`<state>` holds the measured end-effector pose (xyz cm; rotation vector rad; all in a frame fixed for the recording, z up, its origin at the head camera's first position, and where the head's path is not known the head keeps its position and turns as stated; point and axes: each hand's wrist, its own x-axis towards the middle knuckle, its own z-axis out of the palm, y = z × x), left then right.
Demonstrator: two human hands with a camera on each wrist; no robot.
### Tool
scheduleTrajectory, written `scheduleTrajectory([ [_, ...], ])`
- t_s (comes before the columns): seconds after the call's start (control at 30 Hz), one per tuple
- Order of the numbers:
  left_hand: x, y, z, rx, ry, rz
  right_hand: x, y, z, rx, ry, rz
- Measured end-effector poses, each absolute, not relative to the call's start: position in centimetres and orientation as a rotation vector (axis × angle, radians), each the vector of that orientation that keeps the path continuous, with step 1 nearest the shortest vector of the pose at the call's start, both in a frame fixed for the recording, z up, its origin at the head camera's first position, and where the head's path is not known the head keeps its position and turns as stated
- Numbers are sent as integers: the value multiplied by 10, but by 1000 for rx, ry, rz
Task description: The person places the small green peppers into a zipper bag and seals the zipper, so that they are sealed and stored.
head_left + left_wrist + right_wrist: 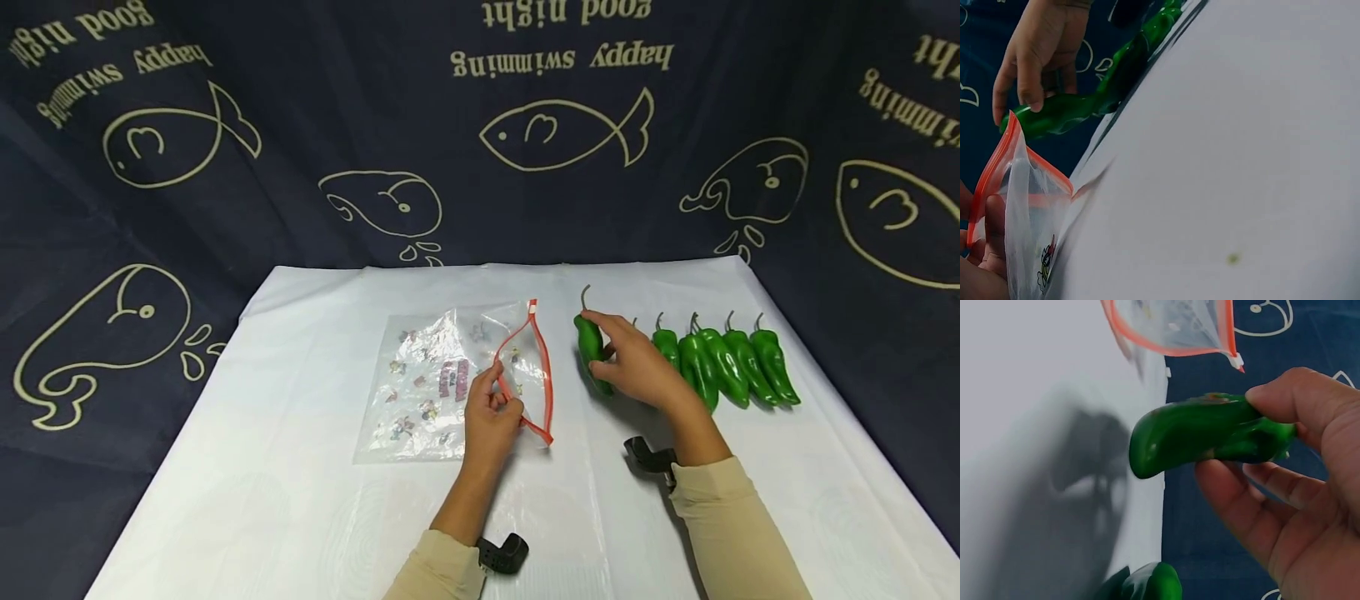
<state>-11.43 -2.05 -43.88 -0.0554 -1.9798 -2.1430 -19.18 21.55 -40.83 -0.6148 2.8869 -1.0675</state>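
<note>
Right hand (634,360): thumb and fingers pinch green pepper (590,342)
Left hand (489,418): fingers pinch clear bag (416,387) at mouth
Table (262,483): white-covered
Backdrop (390,100): navy, fish-printed

Zip bag (442,396): clear, glossy plastic. Green peppers (723,367): look smooth, glossy. Printed navy backdrop (555,217): matt cloth.

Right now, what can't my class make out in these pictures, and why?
- Head: one stem shows, but the right grip hides what is below it.
- Head: the pink lettering on the bag is too small to read surely.
- Left wrist: the left grip is cut off by the left and bottom edges.
- Left wrist: the green speck is too blurred to identify.
- Right wrist: the loose peppers are cut off by the bottom edge.
</note>
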Motion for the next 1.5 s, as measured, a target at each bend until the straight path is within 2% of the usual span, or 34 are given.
scheduleTrajectory([
  [1.03, -112, -18, -434, -36, -1978, -2116, -187, 175, -414, -468, 2444, -1736],
  [1.5, -112, -20, -435, -89, -1978, -2123, -185, 161, -425, -477, 2325, -1744],
])
